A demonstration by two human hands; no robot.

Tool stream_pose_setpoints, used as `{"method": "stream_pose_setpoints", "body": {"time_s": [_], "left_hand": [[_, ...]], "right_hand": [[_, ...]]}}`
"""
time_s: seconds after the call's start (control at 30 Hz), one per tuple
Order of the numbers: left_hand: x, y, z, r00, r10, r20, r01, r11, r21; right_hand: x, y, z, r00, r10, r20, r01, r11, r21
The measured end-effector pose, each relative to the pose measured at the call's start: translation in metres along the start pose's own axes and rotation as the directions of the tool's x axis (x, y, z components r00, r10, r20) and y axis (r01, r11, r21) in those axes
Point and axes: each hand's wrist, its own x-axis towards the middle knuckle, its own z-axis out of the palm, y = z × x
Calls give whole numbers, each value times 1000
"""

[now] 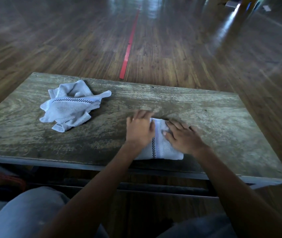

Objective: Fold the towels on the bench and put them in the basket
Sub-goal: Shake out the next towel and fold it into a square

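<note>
Left grip [139, 130] and right grip [184, 137], fingers extended, flat atop folded towel [162, 150].

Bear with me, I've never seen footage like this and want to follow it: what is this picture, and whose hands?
No machine here: a person wears a camera on the head, looking forward and down, so you see their own arms. The left hand and right hand press on a partly folded towel near the front edge of a worn wooden bench. Nothing is lifted. A second towel lies crumpled further left, untouched. Beyond is wooden floor with a red tape strip.
</note>
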Motion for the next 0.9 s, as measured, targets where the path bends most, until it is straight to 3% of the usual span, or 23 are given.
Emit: {"method": "stream_pose_setpoints", "body": {"time_s": [0.07, 0.13, 0.23, 0.3, 0.4, 0.53, 0.7, 0.8, 0.9], "left_hand": [[-8, 9, 12, 981, 145, 129, -153, 987, 56], [-11, 6, 21, 954, 193, 230, -225, 967, 120], [-9, 1, 24, 940, 164, 300, -228, 954, 194], [-8, 3, 23, 941, 140, 308, -211, 955, 209], [-9, 5, 25, 946, 120, 301, -197, 950, 240], [-10, 5, 24, 944, 105, 312, -189, 949, 254], [-11, 5, 24, 939, 103, 327, -187, 954, 236], [-11, 5, 23, 940, 104, 325, -185, 956, 228], [-11, 4, 19, 945, 137, 297, -176, 979, 107]], "right_hand": [[-4, -3, 11, 998, 38, -57, -40, 999, -19], [-7, -2, 18, 992, 52, -119, -50, 999, 21], [-11, 7, 23, 988, 70, -135, -21, 942, 335], [-23, 8, 27, 979, 74, -188, 15, 902, 432], [-45, 0, 41, 967, 67, -246, 11, 953, 302], [-58, -7, 49, 960, 160, -228, -76, 938, 337], [-70, -4, 59, 929, 80, -361, -11, 982, 189], [-74, -6, 62, 949, 163, -269, -69, 942, 327], [-76, -8, 51, 922, 262, -284, -81, 850, 520]]}}
